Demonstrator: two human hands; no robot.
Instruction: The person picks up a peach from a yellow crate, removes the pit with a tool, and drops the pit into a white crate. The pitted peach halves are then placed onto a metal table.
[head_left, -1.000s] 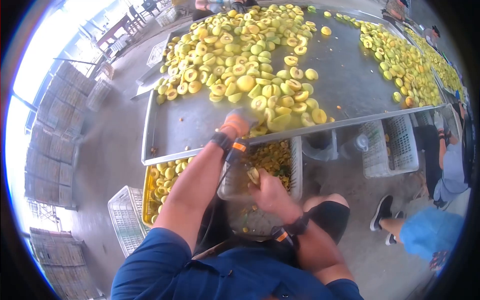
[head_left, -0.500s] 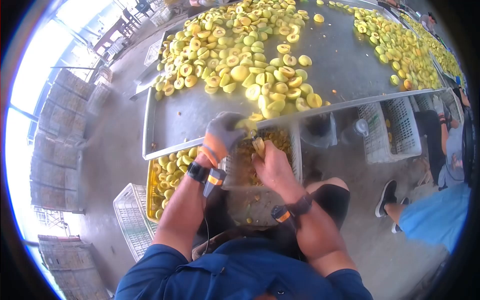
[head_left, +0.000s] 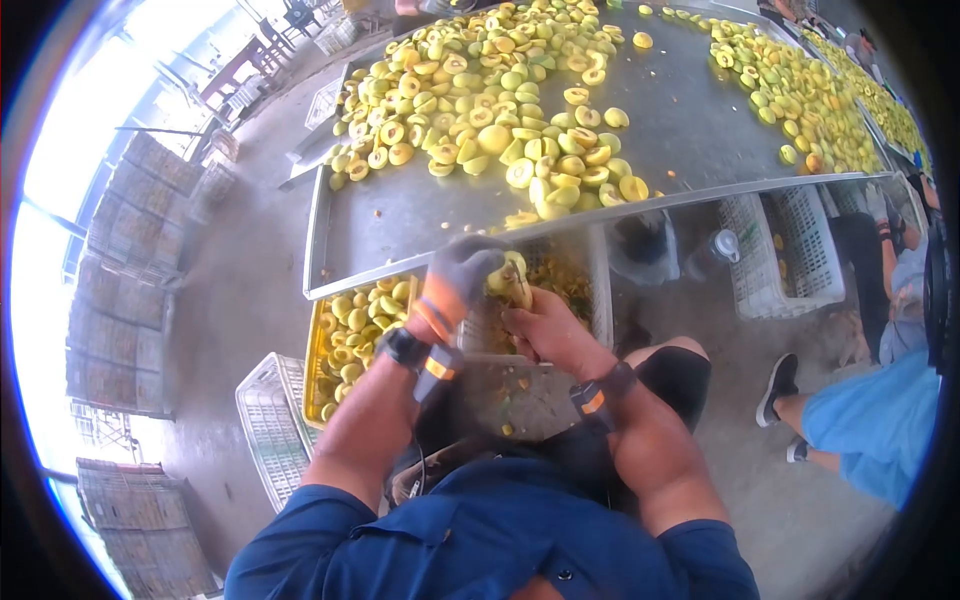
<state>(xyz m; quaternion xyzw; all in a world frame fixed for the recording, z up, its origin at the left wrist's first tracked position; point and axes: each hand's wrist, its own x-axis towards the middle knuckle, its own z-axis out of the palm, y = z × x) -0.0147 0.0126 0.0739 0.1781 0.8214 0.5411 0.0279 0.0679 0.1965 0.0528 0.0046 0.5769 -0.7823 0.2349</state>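
Note:
My left hand [head_left: 464, 270], in a grey glove with an orange cuff, is closed around a yellow-green peach half [head_left: 509, 268] above the table's near edge. My bare right hand [head_left: 550, 328] grips a small tool with a yellowish handle [head_left: 523, 294]; its working end is against or behind the fruit and hard to see. Below both hands stands a light-coloured crate [head_left: 601, 300] with pits and scraps in it. On the metal table [head_left: 390, 232] ahead lies a large pile of peach halves [head_left: 480, 110], several showing brown pits or hollows.
A yellow crate [head_left: 312, 375] of peach halves is left of my knees, beside a white crate [head_left: 262, 425]. White crates [head_left: 765, 250] and a plastic jug [head_left: 724, 246] are under the table at right. A person in blue shorts [head_left: 865, 425] sits at right. Stacked crates [head_left: 120, 310] line the left.
The view has shifted slightly, so the table and crates appear further right. The peach half has turned between my hands, and the tool's metal end, visible before, is now hidden.

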